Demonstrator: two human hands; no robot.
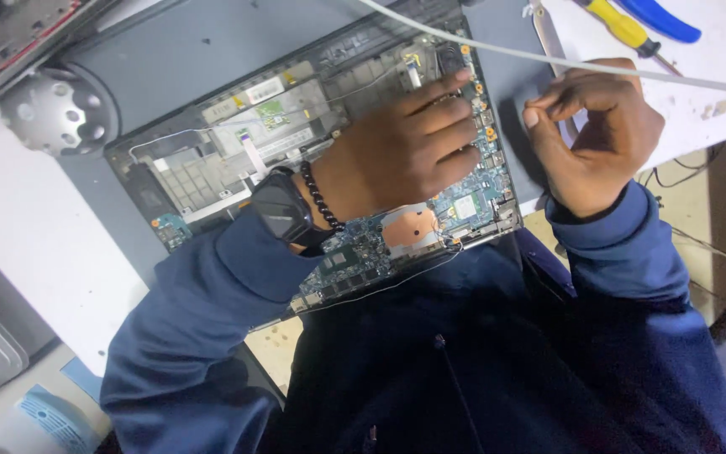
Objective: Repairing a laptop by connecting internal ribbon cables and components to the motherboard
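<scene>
On a white worktop [35,227], an opened laptop [321,143] lies lengthwise before the person; the left hand [405,151] rests flat, fingers spread, on its board [464,202], while the right hand [590,139] curls empty just beside its edge.

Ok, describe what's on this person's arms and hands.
Both arms wear dark blue long sleeves with ribbed cuffs. The left hand has a black smartwatch and a black beaded bracelet at the wrist. The right hand is bare, with nothing worn that shows.

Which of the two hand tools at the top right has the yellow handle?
The screwdriver with the yellow grip and dark shaft, lying nearer the right hand. The other tool beside it has blue handles.
</scene>
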